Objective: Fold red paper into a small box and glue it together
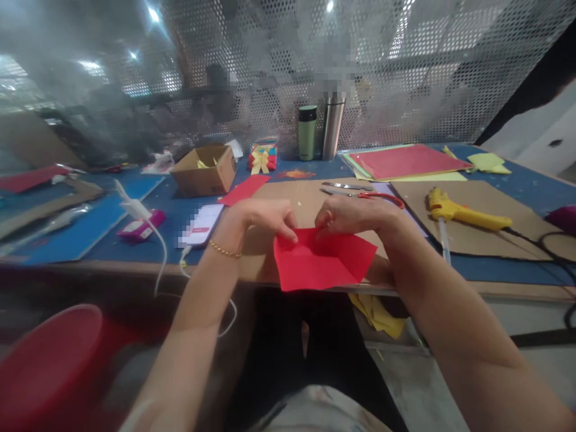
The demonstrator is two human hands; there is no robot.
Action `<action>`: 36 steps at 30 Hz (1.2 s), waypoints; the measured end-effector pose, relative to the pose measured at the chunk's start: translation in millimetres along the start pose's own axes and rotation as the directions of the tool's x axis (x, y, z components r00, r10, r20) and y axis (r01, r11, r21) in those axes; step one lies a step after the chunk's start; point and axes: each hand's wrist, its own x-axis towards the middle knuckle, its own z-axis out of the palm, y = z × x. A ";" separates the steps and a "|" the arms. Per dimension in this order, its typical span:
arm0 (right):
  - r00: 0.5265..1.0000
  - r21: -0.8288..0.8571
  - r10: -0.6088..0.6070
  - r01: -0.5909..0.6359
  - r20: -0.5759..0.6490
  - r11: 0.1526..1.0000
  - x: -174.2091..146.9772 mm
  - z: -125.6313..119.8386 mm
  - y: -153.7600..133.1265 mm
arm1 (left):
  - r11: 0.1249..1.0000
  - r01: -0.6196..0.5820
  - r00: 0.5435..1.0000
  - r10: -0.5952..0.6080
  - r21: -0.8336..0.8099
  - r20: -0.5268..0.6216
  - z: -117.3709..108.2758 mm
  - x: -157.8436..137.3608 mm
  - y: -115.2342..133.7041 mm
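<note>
A sheet of red paper [315,267], creased near its right side, is held between my two hands above the table's front edge. My left hand [270,215] pinches its upper left edge, with the thumb lying on the paper. My right hand [344,215] is closed on the upper edge further right, its fingers curled and partly hidden behind the knuckles. Under the paper lies a piece of brown cardboard [288,198]. Just beyond my right hand are red-handled scissors [382,197] and a metal blade-like tool [344,186].
To the left lie a phone [204,223] with a white cable, a purple box [141,227] and an open carton [204,174]. A yellow glue gun [472,213] rests on cardboard at right. Behind stand a green tumbler [307,135], a steel flask [333,129] and stacked coloured sheets [409,161].
</note>
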 end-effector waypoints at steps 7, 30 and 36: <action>0.999 -0.050 -0.041 0.041 -0.008 0.998 0.3 3.6 -10.2 | 0.994 -0.105 0.993 0.104 -0.006 -0.053 9.6 9.0 9.6; 1.000 -0.058 0.023 -0.024 -0.014 0.998 -6.2 -2.4 -5.6 | 0.997 -0.068 0.994 0.072 0.042 -0.088 15.4 11.0 12.7; 0.998 -0.104 -0.057 0.055 -0.016 0.993 -7.4 -1.1 -14.1 | 0.992 -0.089 0.987 0.100 0.088 -0.129 18.6 15.6 18.5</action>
